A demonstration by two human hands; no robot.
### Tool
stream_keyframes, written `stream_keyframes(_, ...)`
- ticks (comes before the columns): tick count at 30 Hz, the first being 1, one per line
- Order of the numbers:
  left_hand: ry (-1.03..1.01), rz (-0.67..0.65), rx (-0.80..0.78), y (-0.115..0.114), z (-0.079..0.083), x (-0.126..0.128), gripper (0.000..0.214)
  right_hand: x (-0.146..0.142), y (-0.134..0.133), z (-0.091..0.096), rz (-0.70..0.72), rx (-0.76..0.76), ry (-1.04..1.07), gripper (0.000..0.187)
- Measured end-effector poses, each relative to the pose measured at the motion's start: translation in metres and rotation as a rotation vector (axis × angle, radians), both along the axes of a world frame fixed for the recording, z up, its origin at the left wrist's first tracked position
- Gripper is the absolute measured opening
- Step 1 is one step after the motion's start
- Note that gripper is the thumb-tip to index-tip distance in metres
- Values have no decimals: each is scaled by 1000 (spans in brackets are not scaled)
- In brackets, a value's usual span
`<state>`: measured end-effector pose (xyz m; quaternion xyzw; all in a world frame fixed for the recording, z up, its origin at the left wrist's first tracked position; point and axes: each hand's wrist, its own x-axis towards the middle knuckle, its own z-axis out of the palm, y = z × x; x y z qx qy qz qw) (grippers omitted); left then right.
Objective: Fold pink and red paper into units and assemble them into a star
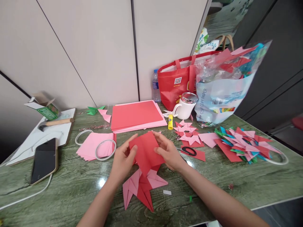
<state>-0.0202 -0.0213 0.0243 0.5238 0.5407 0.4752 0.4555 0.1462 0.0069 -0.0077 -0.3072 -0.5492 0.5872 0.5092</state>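
A red square of paper (145, 150), creased down its middle, is held up between both hands. My left hand (124, 157) pinches its left edge, thumb in front and fingers behind. On the opposite edge, my right hand (169, 152) grips the same sheet in the same manner. Below the sheet, a folded pink and red paper star (144, 189) lies on the table, its upper part hidden by the sheet. Left of my left hand is a stack of pink paper squares (87, 146) with a tape roll (105, 158) on it. Black-handled scissors (189, 151) rest right of my right hand.
Large red sheets (134, 115) lie behind my hands. A glue stick (170, 122), white mug (186, 108), red bag (165, 85) and plastic bag (215, 101) stand behind. Folded pieces (246, 145) are piled right; a phone (44, 160) and hammer (55, 123) lie left.
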Motion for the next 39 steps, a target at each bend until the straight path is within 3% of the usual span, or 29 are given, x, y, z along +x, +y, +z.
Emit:
stream_keyframes(6,-334,25,-183,4,7,-4,55,4,2,2,45,25,-60,31)
stream_keyframes(11,-366,45,-207,5,7,-6,48,6,1,9,12,340,-269,27)
stream_keyframes(14,-268,53,-139,4,5,-5,46,5,0,8,29,398,-291,26)
stream_keyframes(17,-79,20,-62,1,6,-3,43,3,0,6,-11,318,-255,16)
stream_keyframes(20,33,-45,-24,-2,9,0,39,1,0,4,-23,124,-185,11)
stream_keyframes(23,85,-53,4,-3,11,1,37,2,2,2,56,-109,-106,19)
stream_keyframes(26,118,-29,22,-3,10,2,36,4,4,-1,108,-251,-79,26)
stream_keyframes(31,102,-21,27,-2,7,4,34,6,4,-3,126,-361,-77,28)
stream_keyframes(39,104,-21,8,-2,5,5,37,2,2,-2,51,-368,-24,25)
